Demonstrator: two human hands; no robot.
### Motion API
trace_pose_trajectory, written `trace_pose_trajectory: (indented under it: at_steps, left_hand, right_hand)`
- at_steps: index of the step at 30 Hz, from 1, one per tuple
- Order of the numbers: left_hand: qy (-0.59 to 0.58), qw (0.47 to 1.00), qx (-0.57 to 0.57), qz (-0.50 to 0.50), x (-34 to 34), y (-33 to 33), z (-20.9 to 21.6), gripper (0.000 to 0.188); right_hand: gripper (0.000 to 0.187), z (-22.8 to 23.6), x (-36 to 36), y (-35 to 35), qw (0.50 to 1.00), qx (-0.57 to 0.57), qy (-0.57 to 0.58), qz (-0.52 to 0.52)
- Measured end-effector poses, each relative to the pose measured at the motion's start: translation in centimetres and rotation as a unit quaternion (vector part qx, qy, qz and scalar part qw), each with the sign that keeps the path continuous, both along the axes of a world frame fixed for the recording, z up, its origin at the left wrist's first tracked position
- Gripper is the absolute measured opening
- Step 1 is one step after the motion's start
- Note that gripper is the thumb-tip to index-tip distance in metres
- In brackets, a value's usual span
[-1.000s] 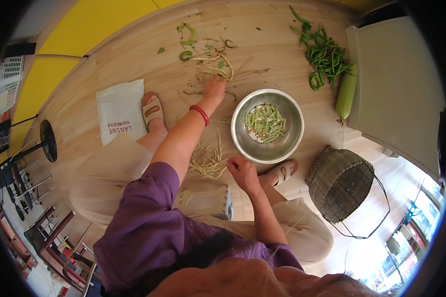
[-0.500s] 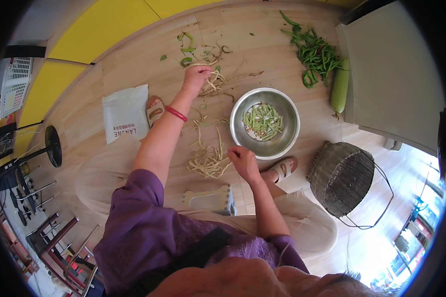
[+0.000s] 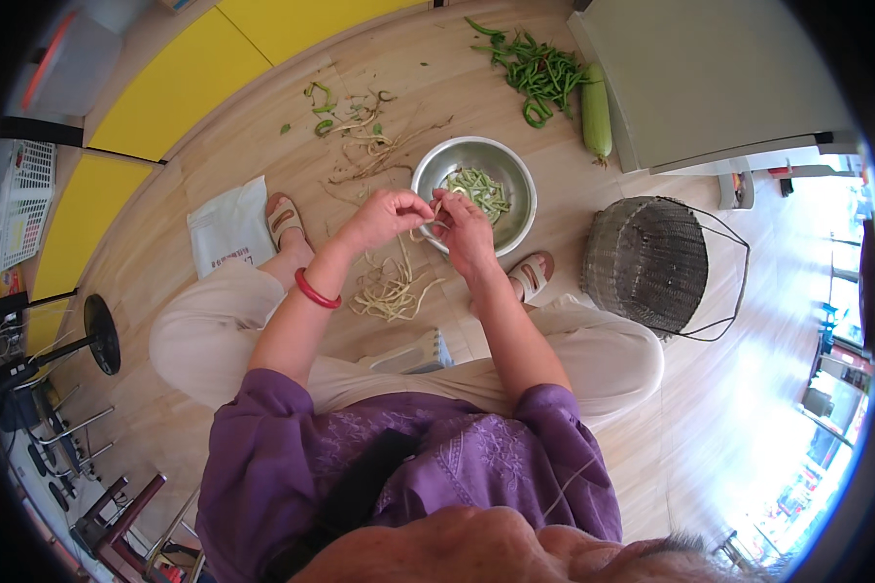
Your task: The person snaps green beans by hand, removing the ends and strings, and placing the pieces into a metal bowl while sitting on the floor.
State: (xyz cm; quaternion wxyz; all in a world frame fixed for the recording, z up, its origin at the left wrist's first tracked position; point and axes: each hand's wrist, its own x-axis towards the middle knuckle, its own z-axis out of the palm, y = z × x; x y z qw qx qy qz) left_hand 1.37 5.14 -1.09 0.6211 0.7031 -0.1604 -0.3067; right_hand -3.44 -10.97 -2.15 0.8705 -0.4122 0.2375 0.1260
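Both hands meet over the near left rim of a steel bowl (image 3: 522,206), which contains short pieces of green bean (image 3: 481,191). My left hand (image 3: 387,218), below a red bangle (image 3: 317,290), pinches a long pale bean (image 3: 417,233). The fingers of my right hand (image 3: 467,233) are closed on the same bean, close to the left fingertips. Part of the bean is hidden by the fingers. Below the hands, a tangle of long pale beans (image 3: 391,291) lies on the floor. Farther off is a looser scatter of pale and brownish beans (image 3: 379,146).
Green peppers (image 3: 542,73) and a long green gourd (image 3: 596,117) lie at the far right by a pale cabinet (image 3: 710,78). A woven basket (image 3: 617,257) tips on its side at right. A white bag (image 3: 226,225) lies left, near my sandalled foot. A low stool (image 3: 436,348) sits between my legs.
My left hand has come back from the far scatter of beans, bringing a long bean to the bowl. My right hand has moved up to meet it and now grips the bean too. The view has shifted.
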Motion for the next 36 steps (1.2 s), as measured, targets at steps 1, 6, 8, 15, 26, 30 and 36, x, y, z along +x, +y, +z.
trace_pose_trajectory:
  at_steps: [1,6,8,15,26,30,36]
  left_hand:
    - [0.032,0.999,-0.003,0.011,-0.6,-0.3,0.1,0.011]
    - [0.075,0.991,0.006,0.112,-2.0,-0.7,1.4,0.016]
    - [0.093,0.989,0.015,0.116,-2.1,-0.8,1.4,0.018]
    - [0.130,0.978,-0.075,0.144,-3.0,-1.3,1.4,0.018]
    - [0.089,0.985,-0.031,0.145,-3.5,-1.9,1.6,0.013]
    - [0.025,0.992,-0.003,0.127,-3.7,-2.3,0.8,0.014]
    - [-0.052,0.991,0.098,0.080,-3.4,-2.1,0.7,0.013]
  right_hand:
    - [0.022,-0.5,-0.3,-0.4,0.999,-0.035,-0.008,0.012]
    - [0.018,0.8,-1.6,-0.7,0.962,-0.241,-0.094,0.084]
    - [0.016,1.4,-2.1,-0.9,0.929,-0.333,-0.133,0.096]
    - [0.017,2.1,-3.0,-1.5,0.799,-0.499,-0.277,0.191]
    - [0.021,2.7,-2.7,-1.9,0.908,-0.375,-0.160,0.099]
    - [0.020,2.7,-2.6,-2.1,0.924,-0.348,-0.133,0.087]
    - [0.018,2.9,-2.7,-1.8,0.928,-0.336,-0.137,0.080]
